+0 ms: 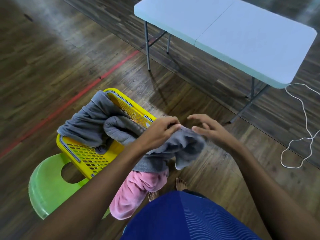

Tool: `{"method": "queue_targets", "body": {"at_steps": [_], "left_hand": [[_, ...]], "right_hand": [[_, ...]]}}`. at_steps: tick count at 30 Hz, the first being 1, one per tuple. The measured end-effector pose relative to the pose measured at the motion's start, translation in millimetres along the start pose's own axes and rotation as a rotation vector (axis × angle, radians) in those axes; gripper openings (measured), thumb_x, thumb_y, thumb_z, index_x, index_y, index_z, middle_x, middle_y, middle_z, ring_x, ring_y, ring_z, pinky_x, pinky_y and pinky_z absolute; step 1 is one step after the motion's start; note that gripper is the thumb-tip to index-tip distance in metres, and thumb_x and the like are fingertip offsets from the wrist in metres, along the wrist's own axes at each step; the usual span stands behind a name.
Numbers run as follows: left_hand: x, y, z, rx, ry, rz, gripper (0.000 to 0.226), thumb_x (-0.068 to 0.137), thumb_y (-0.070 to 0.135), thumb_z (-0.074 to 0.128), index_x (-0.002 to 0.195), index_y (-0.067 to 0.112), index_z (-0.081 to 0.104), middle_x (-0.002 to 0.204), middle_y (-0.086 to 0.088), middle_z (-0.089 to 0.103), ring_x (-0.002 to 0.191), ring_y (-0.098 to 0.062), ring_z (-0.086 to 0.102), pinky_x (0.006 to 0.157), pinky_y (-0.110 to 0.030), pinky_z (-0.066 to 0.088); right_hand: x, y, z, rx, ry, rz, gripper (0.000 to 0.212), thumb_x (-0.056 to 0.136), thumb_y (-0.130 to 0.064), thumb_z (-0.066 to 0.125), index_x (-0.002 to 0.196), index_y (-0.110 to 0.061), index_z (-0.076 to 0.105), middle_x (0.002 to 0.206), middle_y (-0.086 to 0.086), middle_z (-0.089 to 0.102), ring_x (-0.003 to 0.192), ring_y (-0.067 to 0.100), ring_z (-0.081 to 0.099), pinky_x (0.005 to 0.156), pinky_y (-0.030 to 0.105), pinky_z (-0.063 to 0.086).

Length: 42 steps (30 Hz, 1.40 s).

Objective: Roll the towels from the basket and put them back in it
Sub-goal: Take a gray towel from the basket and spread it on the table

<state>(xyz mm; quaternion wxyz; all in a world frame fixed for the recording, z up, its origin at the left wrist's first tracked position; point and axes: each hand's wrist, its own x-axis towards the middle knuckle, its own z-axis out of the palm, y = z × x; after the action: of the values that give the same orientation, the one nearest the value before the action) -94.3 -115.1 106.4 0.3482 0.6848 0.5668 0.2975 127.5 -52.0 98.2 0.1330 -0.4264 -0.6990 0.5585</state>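
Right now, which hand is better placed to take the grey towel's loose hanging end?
Right. The right hand is open and holds nothing, close to the grey towel, while the left hand is busy gripping its top edge.

Pinching grey towel (187,144) with curled left hand (161,130); hovering right hand (207,129) just beside, fingers (197,117) spread, relaxed.
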Motion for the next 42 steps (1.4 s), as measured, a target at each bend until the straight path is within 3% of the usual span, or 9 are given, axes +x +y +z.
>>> {"method": "queue_targets", "body": {"at_steps": [5,9,15,21,27,30,32,38,42], "left_hand": [[2.1,7.0,-0.8,-0.039,-0.006,-0.013,0.016,0.096,0.017,0.058,0.080,0.013,0.061,0.062,0.014,0.049,0.061,0.004,0.046,0.059,-0.013,0.031],[-9.6,-8.7,-10.9,-0.082,-0.045,-0.064,0.021,0.097,0.025,0.055,0.079,0.016,0.055,0.062,0.013,0.044,0.060,0.001,0.040,0.060,-0.022,0.031],[-41.3,-51.4,-26.9,-0.109,-0.047,-0.199,0.040,0.091,0.049,0.046,0.075,0.012,0.047,0.069,0.010,0.038,0.067,-0.006,0.037,0.065,-0.028,0.031],[-48.3,-53.9,-40.7,-0.035,0.033,-0.202,0.029,0.095,0.038,0.048,0.074,0.019,0.045,0.065,0.008,0.037,0.062,-0.006,0.035,0.061,-0.029,0.031],[-3.3,16.0,-42.4,0.024,-0.015,0.031,0.021,0.095,0.026,0.052,0.075,0.025,0.048,0.058,0.011,0.042,0.058,0.000,0.041,0.057,-0.019,0.031],[10.6,29.4,-42.9,0.030,-0.043,0.065,0.022,0.095,0.032,0.052,0.074,0.023,0.051,0.061,0.008,0.046,0.060,-0.004,0.042,0.059,-0.029,0.036],[13.6,28.4,-47.0,0.045,-0.052,0.063,0.025,0.094,0.034,0.052,0.077,0.015,0.055,0.063,0.006,0.048,0.061,-0.008,0.044,0.059,-0.032,0.037],[1.7,1.4,-61.5,0.037,-0.131,-0.004,0.038,0.094,0.028,0.058,0.060,0.033,0.041,0.056,0.012,0.034,0.055,-0.003,0.032,0.053,-0.027,0.027],[-1.0,-8.5,-64.4,-0.171,0.053,-0.057,0.017,0.090,0.021,0.067,0.075,0.029,0.066,0.064,0.016,0.056,0.064,0.002,0.048,0.063,-0.021,0.040]], "right_hand": [[2.9,-23.1,22.1,0.098,-0.027,-0.083,0.024,0.096,-0.020,0.058,0.098,0.004,0.062,0.093,0.027,0.056,0.078,0.017,0.052,0.069,0.020,0.042],[2.0,-30.2,17.7,0.078,0.046,-0.134,0.020,0.099,-0.017,0.053,0.092,0.000,0.062,0.077,0.013,0.052,0.067,0.010,0.046,0.058,0.016,0.036],[-7.6,-14.4,-9.2,0.034,0.174,-0.118,0.019,0.098,-0.020,0.052,0.086,-0.010,0.062,0.080,0.003,0.056,0.076,0.007,0.050,0.066,0.013,0.037],[-8.4,0.7,-18.0,0.093,0.221,0.011,0.026,0.085,-0.030,0.054,0.080,-0.005,0.059,0.077,0.000,0.053,0.075,0.007,0.048,0.073,0.030,0.034],[5.5,-17.5,10.9,0.005,0.042,-0.043,0.043,0.085,-0.041,0.066,0.124,-0.026,0.058,0.124,-0.010,0.052,0.115,0.003,0.053,0.095,0.023,0.046],[12.3,-37.9,26.6,0.056,-0.013,-0.112,0.019,0.091,-0.024,0.067,0.107,-0.014,0.063,0.099,-0.009,0.060,0.091,0.004,0.059,0.078,0.022,0.049],[13.2,-43.8,28.6,0.072,0.022,-0.185,0.016,0.095,-0.016,0.060,0.088,0.000,0.059,0.075,0.000,0.050,0.069,0.010,0.047,0.062,0.023,0.037],[-0.8,-45.8,3.3,0.139,0.151,-0.215,0.026,0.099,-0.009,0.051,0.076,0.001,0.047,0.071,0.001,0.038,0.066,0.012,0.036,0.057,0.019,0.029],[-4.5,-35.8,-3.5,0.152,0.195,-0.185,0.028,0.099,-0.011,0.051,0.076,0.002,0.045,0.072,0.003,0.037,0.067,0.013,0.036,0.058,0.019,0.029]]}}
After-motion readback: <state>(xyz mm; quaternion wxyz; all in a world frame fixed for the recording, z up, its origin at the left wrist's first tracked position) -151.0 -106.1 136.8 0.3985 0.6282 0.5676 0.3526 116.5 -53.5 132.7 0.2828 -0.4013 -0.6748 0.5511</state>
